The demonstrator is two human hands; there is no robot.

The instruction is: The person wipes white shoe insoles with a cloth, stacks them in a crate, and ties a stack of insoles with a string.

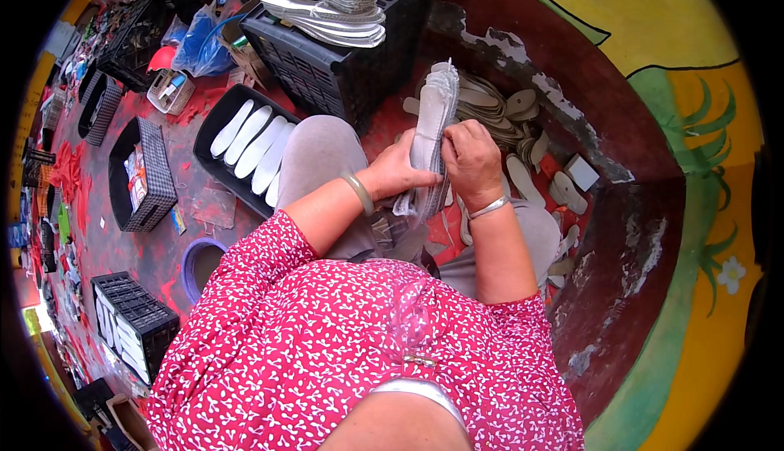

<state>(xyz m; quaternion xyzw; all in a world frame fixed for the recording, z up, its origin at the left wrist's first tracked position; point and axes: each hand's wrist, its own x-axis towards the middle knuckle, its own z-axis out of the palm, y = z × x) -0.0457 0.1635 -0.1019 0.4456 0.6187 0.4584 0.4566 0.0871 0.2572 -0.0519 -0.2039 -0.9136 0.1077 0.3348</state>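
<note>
A thick bundle of white-grey insoles (433, 116) stands upright between my hands, above my lap. My left hand (398, 165) wraps round its left side, thumb across the near face. My right hand (475, 157) is closed at the bundle's right edge, its fingertips pinched together; whatever they pinch is too small or hidden to make out. Frayed pale edges show at the bundle's lower end. Just beyond my right hand, a heap of loose insoles (482, 100) lies on the floor against the wall.
An upturned black crate (327, 67) ahead carries stacked insoles (327, 2). To my left are a black tray (208, 161) of white insoles, a checked basket (155, 198), a purple-rimmed bucket (190, 267) and another black crate (155, 320). A peeling dark-red wall (645, 206) curves along my right.
</note>
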